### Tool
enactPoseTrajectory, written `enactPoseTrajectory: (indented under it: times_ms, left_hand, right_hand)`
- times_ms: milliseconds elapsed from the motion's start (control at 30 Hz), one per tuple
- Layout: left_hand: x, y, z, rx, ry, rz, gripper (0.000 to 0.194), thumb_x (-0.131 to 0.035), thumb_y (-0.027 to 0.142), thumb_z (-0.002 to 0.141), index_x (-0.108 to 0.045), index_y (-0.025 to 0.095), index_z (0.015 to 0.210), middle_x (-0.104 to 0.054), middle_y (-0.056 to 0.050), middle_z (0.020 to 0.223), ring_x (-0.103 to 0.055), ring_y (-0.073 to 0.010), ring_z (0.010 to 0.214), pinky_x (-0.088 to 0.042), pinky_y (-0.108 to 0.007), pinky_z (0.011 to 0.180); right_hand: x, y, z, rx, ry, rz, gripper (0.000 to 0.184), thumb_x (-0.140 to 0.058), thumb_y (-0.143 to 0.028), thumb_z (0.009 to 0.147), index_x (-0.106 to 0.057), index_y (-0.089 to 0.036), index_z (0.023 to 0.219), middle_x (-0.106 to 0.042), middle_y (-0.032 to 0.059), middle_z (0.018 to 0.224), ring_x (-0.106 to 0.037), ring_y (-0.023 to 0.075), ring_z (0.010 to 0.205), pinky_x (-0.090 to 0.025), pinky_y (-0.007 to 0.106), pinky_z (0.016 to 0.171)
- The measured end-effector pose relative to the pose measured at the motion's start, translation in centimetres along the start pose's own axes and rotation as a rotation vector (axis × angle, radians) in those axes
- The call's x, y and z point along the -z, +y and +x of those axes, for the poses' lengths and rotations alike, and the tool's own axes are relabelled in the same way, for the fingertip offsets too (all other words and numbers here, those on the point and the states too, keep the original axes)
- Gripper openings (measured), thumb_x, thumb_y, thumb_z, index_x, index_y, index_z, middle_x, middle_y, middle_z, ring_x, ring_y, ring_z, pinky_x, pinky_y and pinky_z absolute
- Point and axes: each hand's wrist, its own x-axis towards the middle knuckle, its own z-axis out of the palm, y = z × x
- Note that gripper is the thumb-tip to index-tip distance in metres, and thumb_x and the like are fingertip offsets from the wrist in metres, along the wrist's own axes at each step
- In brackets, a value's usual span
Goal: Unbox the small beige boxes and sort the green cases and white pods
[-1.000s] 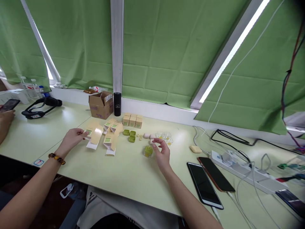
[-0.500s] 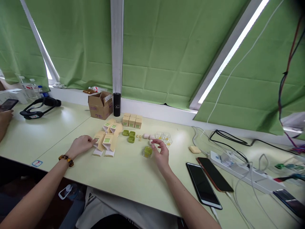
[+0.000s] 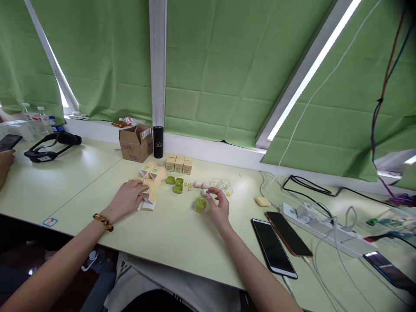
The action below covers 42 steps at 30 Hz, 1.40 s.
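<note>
My left hand (image 3: 128, 198), with a beaded bracelet on the wrist, lies over the front small cardboard boxes. Its fingers close around the edge of an open small cardboard box (image 3: 151, 198); the thumb and part of the boxes are hidden under the palm. My right hand (image 3: 219, 209) is held with thumb and forefinger curved and a gap between them, with nothing visible in it. Just left of it stands a small clear jar with a green lid (image 3: 200, 203). Beyond its fingertips are white rolls (image 3: 205, 185) and clear cups (image 3: 222, 185).
Green square lids (image 3: 178, 188) and tiny yellowish pieces (image 3: 188, 185) lie mid-table. Closed small boxes (image 3: 178, 164), a larger carton (image 3: 135, 145) and a black tumbler (image 3: 158, 142) stand behind. Phones (image 3: 274, 247), a power strip (image 3: 325, 227) and cables crowd the right. Another person's hand (image 3: 5, 162) holds a phone at far left.
My left hand has moved right, from the front-left open box to across the front boxes, its fingers now at the right one. My right hand has barely moved; the view has shifted slightly.
</note>
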Motion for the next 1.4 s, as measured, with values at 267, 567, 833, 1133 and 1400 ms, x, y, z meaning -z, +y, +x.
enactPoseTrajectory:
  times_ms: [267, 567, 833, 1133, 1400]
  left_hand:
    - [-0.4, -1.2, 0.9, -0.003, 0.024, -0.020, 0.037, -0.047, 0.026, 0.093, -0.075, 0.022, 0.116, -0.071, -0.014, 0.131, -0.062, -0.0346, 0.124, -0.048, -0.049, 0.105]
    - [0.4, 5.0, 3.4, -0.164, 0.119, -0.248, 0.038, -0.047, 0.023, 0.094, -0.064, 0.020, 0.128, -0.068, -0.011, 0.128, -0.054, -0.0310, 0.130, -0.042, -0.053, 0.115]
    - [-4.0, 14.9, 6.8, -0.391, -0.205, -0.520, 0.068, -0.072, 0.020, 0.079, -0.051, 0.024, 0.144, -0.064, -0.013, 0.132, -0.050, -0.0355, 0.130, -0.044, -0.049, 0.106]
    - [-7.7, 15.1, 8.0, -0.174, -0.173, -0.933, 0.044, -0.074, 0.036, 0.085, -0.062, 0.024, 0.126, -0.066, -0.011, 0.128, -0.061, -0.0299, 0.118, -0.049, -0.042, 0.100]
    - [-7.8, 13.8, 9.1, -0.027, -0.068, -1.326, 0.051, -0.069, 0.054, 0.091, -0.062, 0.019, 0.128, -0.069, -0.013, 0.124, -0.065, -0.0270, 0.116, -0.052, -0.042, 0.100]
  right_hand:
    - [0.2, -0.1, 0.1, 0.005, 0.011, -0.002, 0.027, -0.065, -0.041, 0.085, -0.068, -0.024, 0.106, -0.074, 0.0063, 0.106, -0.062, 0.0279, 0.108, -0.040, 0.042, 0.094]
    - [0.2, 0.8, 0.8, -0.072, 0.039, 0.113, 0.027, -0.063, -0.040, 0.085, -0.068, -0.022, 0.105, -0.072, 0.0059, 0.101, -0.064, 0.0238, 0.096, -0.046, 0.037, 0.084]
    - [-0.1, 2.3, 1.2, -0.215, 0.068, 0.275, 0.026, -0.062, -0.034, 0.079, -0.067, -0.022, 0.102, -0.067, 0.0018, 0.090, -0.053, 0.0140, 0.064, -0.045, 0.029, 0.061]
    - [-0.3, 2.2, 0.8, -0.208, 0.050, 0.317, 0.025, -0.064, -0.030, 0.077, -0.067, -0.023, 0.101, -0.068, 0.0004, 0.090, -0.052, 0.0113, 0.058, -0.045, 0.027, 0.055]
    - [-1.3, 0.7, -0.5, -0.383, -0.408, 0.701, 0.038, -0.073, -0.057, 0.087, -0.068, -0.021, 0.098, -0.075, 0.0066, 0.090, -0.072, 0.0201, 0.070, -0.054, 0.030, 0.055]
